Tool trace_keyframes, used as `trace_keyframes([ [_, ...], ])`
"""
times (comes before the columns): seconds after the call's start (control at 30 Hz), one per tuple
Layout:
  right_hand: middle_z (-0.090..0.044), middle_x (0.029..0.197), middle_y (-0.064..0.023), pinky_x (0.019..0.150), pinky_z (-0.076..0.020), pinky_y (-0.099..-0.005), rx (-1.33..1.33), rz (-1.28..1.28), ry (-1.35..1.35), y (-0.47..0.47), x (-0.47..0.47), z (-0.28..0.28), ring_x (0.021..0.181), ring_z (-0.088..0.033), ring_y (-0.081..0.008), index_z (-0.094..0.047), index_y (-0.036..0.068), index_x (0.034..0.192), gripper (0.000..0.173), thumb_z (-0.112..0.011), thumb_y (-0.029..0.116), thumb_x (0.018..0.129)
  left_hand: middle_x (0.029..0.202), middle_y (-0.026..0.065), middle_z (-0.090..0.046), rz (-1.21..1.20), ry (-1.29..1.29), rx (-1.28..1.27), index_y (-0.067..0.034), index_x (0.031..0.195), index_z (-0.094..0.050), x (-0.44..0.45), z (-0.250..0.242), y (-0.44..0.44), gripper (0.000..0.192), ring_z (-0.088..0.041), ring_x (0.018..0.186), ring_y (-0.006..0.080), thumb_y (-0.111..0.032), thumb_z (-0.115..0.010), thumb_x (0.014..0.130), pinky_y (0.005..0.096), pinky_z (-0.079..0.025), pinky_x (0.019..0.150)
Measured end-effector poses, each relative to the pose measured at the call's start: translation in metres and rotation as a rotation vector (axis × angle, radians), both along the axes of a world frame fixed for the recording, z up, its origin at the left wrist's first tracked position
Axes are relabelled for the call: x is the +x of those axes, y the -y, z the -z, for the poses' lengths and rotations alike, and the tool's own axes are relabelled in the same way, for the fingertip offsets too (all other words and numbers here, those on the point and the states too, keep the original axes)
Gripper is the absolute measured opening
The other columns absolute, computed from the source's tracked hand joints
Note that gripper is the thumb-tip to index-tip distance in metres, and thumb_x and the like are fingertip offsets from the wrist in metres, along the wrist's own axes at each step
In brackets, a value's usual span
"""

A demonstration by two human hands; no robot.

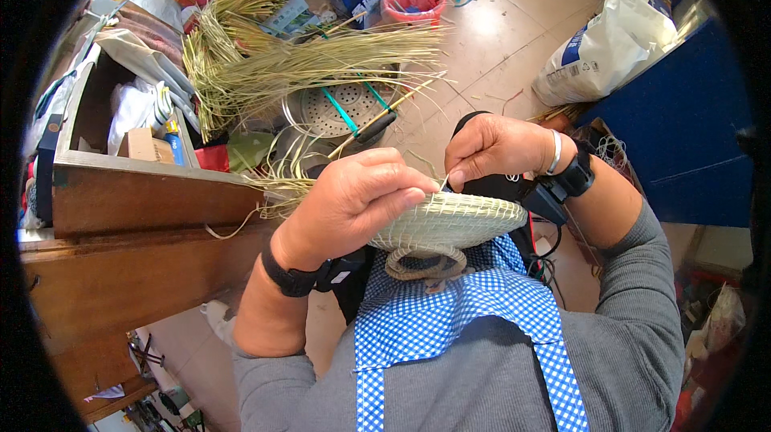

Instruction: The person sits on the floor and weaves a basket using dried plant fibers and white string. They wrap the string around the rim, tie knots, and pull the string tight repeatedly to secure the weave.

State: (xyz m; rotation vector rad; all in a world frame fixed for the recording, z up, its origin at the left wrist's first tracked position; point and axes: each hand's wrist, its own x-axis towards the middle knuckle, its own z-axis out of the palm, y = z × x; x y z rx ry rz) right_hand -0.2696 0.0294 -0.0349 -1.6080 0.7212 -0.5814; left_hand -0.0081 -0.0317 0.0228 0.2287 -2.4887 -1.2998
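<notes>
A coiled straw basket (458, 221), pale green with a stitched wall and a ring-shaped foot, is tilted over the lap on a blue checked apron (421, 317). My left hand (373, 197) pinches the basket's rim between thumb and forefinger. Just right of it, above the rim, my right hand (491, 152) has its thumb and forefinger closed on a thin pale strand (444, 182) that runs down to the rim. Whether a needle is in those fingers cannot be told.
Bundles of dried straw (325, 61) lie ahead over a perforated metal pan (337, 108). A wooden drawer (150, 197) stands at the left. Further off is a red bin (415, 5); at the right, a white bag (608, 49) leans by a blue panel (692, 131).
</notes>
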Motion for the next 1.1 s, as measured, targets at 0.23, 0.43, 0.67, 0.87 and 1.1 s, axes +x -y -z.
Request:
trace_keyframes([
  [0.23, -0.063, 0.083, -0.0048, 0.059, -0.0401, -0.0248, 0.423, 0.34, 0.558, -0.008, 0.002, -0.006, 0.067, -0.052, -0.0112, -0.066, -0.002, 0.101, 0.028, -0.057, 0.025, 0.103, 0.081, 0.0087, -0.059, -0.049, -0.055, -0.083, -0.006, 0.102, -0.071, 0.004, 0.006, -0.005, 0.024, -0.06, 0.071, 0.0266, -0.013, -0.079, 0.081, 0.0351, -0.048, 0.063],
  [0.43, -0.038, 0.07, 0.0045, 0.048, -0.0269, -0.0211, 0.626, 0.242, 0.81, 0.014, 0.055, -0.039, 0.055, -0.031, -0.0057, -0.05, 0.007, 0.082, 0.03, -0.049, 0.024, 0.107, 0.082, 0.0082, -0.062, -0.046, -0.127, -0.177, -0.004, 0.105, -0.07, 0.003, 0.012, -0.005, 0.028, -0.062, 0.075, 0.0252, -0.011, -0.081, 0.08, 0.0351, -0.05, 0.068],
  [0.67, -0.034, 0.064, 0.0067, 0.045, -0.0207, -0.0231, 0.509, 0.482, 0.855, 0.025, 0.069, -0.04, 0.051, -0.026, -0.0053, -0.053, 0.009, 0.084, 0.025, -0.053, 0.024, 0.103, 0.08, 0.0093, -0.061, -0.096, -0.09, -0.178, -0.003, 0.103, -0.069, 0.006, 0.012, -0.009, 0.023, -0.061, 0.073, 0.0271, -0.011, -0.077, 0.084, 0.0349, -0.049, 0.067],
  [0.87, -0.034, 0.065, 0.0071, 0.045, -0.0216, -0.0226, 0.541, 0.473, 0.862, 0.025, 0.067, -0.034, 0.052, -0.028, -0.0047, -0.055, 0.007, 0.087, 0.025, -0.053, 0.025, 0.104, 0.082, 0.0138, -0.064, -0.236, 0.0, -0.261, -0.004, 0.091, -0.067, 0.012, 0.008, -0.017, 0.011, -0.063, 0.074, 0.0312, -0.013, -0.072, 0.088, 0.0386, -0.05, 0.066],
  [1.1, -0.037, 0.065, 0.0082, 0.046, -0.0263, -0.0197, 0.511, 0.541, 0.434, 0.037, 0.088, -0.055, 0.053, -0.031, -0.0035, -0.057, 0.007, 0.088, 0.022, -0.055, 0.022, 0.105, 0.085, 0.0124, -0.066, -0.309, 0.042, 0.121, 0.003, 0.094, -0.068, 0.011, 0.003, -0.02, 0.011, -0.062, 0.075, 0.0224, -0.008, -0.066, 0.09, 0.0328, -0.05, 0.07],
])
